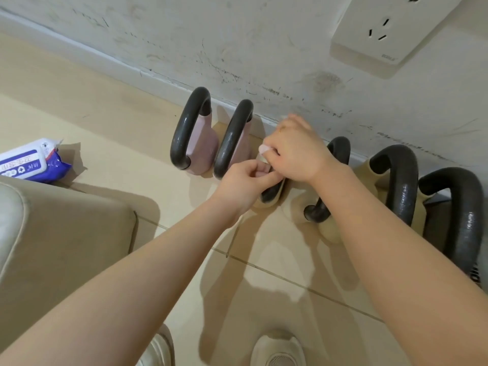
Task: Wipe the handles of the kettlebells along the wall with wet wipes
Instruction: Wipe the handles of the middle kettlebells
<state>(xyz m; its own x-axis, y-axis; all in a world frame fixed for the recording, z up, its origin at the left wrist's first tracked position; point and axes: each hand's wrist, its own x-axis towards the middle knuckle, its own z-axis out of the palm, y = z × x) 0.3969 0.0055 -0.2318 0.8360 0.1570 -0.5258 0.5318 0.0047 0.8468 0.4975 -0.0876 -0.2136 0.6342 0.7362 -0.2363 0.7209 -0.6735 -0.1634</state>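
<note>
Head view: right hand [293, 151] curled over third kettlebell handle [270, 192], pinching wet wipe [264, 149] against it. Left hand [247, 182] pinches wipe's lower edge, likely tensioning it. Kettlebells line wall [237, 48]; wipe pack [29, 161] on floor [118, 154], far left.

Along the scuffed white wall [237, 35] stands a row of kettlebells on the pale tiled floor [132, 133] — two pink ones with dark grey loop handles [184, 133] at the left, then cream ones [327, 228], then a darker one [454, 220] at the far right. Both hands meet over the third kettlebell's handle [272, 192]: the right hand [295, 151] curls over it with a scrap of white wet wipe [264, 149] showing at the fingers, the left hand [245, 180] pinches just beside. A blue-and-white wipes packet [29, 162] lies on the floor at the left, near a cream padded cushion [52, 233]. A white wall socket [385, 33] sits above.
</note>
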